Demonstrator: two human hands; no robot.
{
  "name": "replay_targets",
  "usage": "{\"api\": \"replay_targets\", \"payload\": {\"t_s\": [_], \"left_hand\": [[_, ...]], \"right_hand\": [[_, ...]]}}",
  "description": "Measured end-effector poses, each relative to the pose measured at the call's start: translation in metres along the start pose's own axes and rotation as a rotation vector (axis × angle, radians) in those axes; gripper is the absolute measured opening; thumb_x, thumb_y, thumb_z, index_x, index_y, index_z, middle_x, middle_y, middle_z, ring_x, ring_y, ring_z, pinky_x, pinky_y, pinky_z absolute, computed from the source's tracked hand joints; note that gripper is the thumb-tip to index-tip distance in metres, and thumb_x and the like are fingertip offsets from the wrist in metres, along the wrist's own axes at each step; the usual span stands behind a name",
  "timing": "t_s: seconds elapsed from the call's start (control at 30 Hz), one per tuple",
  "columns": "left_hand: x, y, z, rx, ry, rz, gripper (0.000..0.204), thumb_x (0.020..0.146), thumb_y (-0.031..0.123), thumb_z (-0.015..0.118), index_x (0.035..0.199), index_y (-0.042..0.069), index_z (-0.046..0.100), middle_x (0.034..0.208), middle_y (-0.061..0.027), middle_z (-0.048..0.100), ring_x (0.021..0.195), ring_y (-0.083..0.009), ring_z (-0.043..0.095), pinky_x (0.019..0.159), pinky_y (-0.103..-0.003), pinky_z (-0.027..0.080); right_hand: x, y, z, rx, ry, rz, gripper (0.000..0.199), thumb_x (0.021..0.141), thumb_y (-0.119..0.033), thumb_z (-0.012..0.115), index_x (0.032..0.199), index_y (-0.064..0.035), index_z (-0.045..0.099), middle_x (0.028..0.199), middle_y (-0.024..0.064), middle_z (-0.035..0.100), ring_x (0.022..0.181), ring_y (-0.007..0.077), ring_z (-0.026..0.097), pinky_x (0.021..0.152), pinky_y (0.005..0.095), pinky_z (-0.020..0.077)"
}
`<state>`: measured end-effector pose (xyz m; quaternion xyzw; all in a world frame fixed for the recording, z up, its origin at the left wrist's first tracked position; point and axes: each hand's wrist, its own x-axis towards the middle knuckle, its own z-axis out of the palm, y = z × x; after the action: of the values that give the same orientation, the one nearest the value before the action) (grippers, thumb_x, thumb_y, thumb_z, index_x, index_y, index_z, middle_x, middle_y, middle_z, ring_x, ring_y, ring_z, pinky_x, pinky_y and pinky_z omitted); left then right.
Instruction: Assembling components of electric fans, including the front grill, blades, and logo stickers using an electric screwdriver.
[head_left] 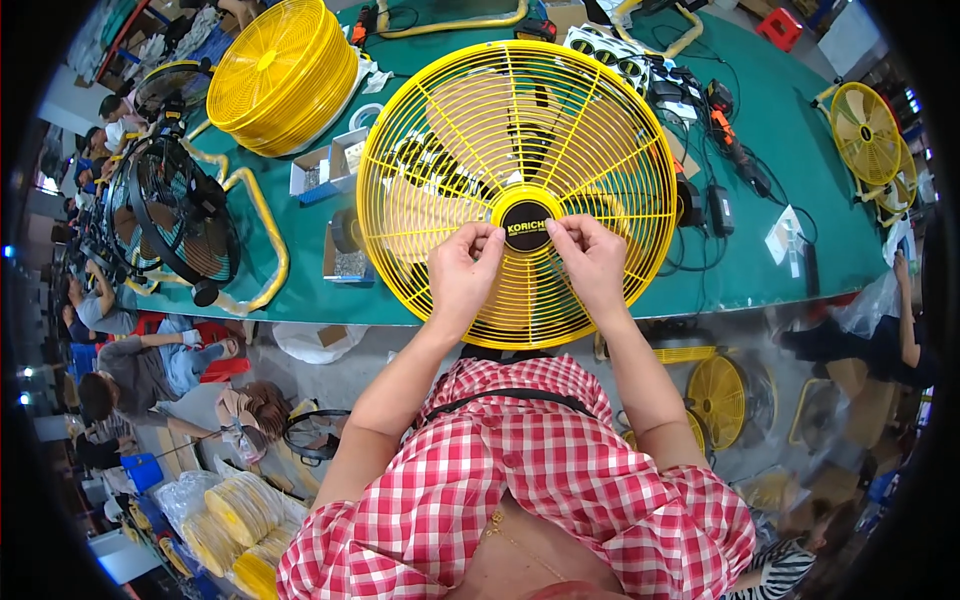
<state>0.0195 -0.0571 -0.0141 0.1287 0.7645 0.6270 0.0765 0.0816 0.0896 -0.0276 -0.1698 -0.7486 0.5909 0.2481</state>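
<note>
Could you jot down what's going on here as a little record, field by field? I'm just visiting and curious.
Setting: long green worktable in a busy workshop
Main item: round yellow fan grille, held tilted above the table edge
Centre of grille: black round badge
Left hand: fingertips pinching the badge's left edge
Right hand: fingertips pinching the badge's right edge
Behind, left: stack of yellow grilles
Far left: assembled black fan in a yellow frame
On the table, right: black power adapters and cables
Others: people seated along the left side

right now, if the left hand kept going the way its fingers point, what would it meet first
The left hand points up and right at the black hub disc of the yellow grille; its fingertips already seem to touch the disc's edge.
</note>
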Motion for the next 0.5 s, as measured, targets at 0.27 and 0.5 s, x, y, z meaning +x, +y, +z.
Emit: {"api": "replay_targets", "payload": {"t_s": [0.27, 0.5], "left_hand": [[0.0007, -0.0009, 0.0, 0.075, 0.012, 0.051, 0.015, 0.082, 0.011, 0.062, 0.083, -0.004, 0.062, 0.062, 0.0041, 0.054, 0.053, -0.0005, 0.042, 0.046, -0.018, 0.033], [0.0013, 0.0031, 0.0002, 0.125, 0.035, 0.062, 0.016, 0.082, 0.012, 0.062, 0.082, -0.004, 0.062, 0.06, 0.004, 0.054, 0.053, -0.0008, 0.042, 0.046, -0.018, 0.034]], "right_hand": [[0.0009, -0.0077, 0.0, -0.034, 0.017, 0.005, 0.012, 0.08, -0.01, 0.065, 0.078, 0.002, 0.062, 0.055, -0.0027, 0.052, 0.047, 0.0009, 0.04, 0.042, 0.0178, 0.0306], [0.0014, -0.0058, 0.0009, -0.071, 0.032, -0.02, 0.012, 0.078, -0.009, 0.066, 0.076, 0.0018, 0.062, 0.053, -0.0015, 0.049, 0.046, 0.0027, 0.04, 0.042, 0.0198, 0.0314]]}}
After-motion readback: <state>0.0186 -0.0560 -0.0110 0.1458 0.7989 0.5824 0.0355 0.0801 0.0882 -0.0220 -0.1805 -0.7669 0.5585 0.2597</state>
